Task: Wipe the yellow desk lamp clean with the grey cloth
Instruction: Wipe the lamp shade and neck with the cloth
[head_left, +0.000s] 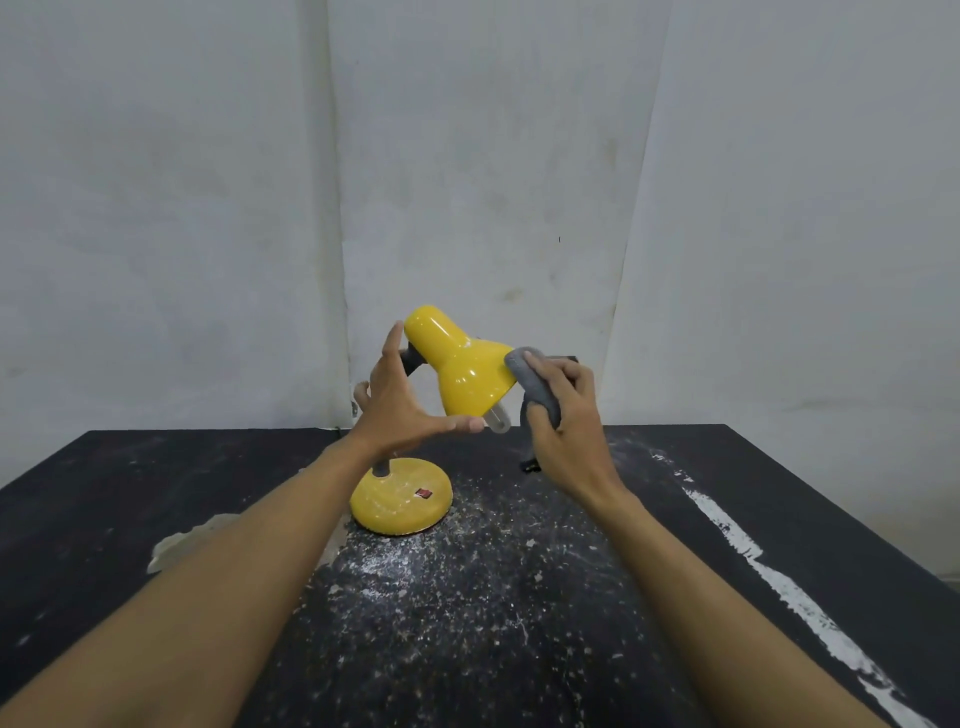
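Note:
The yellow desk lamp stands near the back of the black table, its shade (460, 364) tilted down to the right and its round base (400, 501) dusted with white specks. My left hand (402, 400) spans the shade from the left, one finger on the top end and the thumb under the rim beside the white bulb (497, 421). My right hand (566, 421) grips the bunched grey cloth (535, 387) and presses it against the shade's right rim.
The black tabletop (519, 597) is strewn with white dust and paint streaks, thickest in front of the base. A pale patch (182, 543) lies at the left. A small dark object (529, 465) sits behind my right hand. A white wall rises just behind the table.

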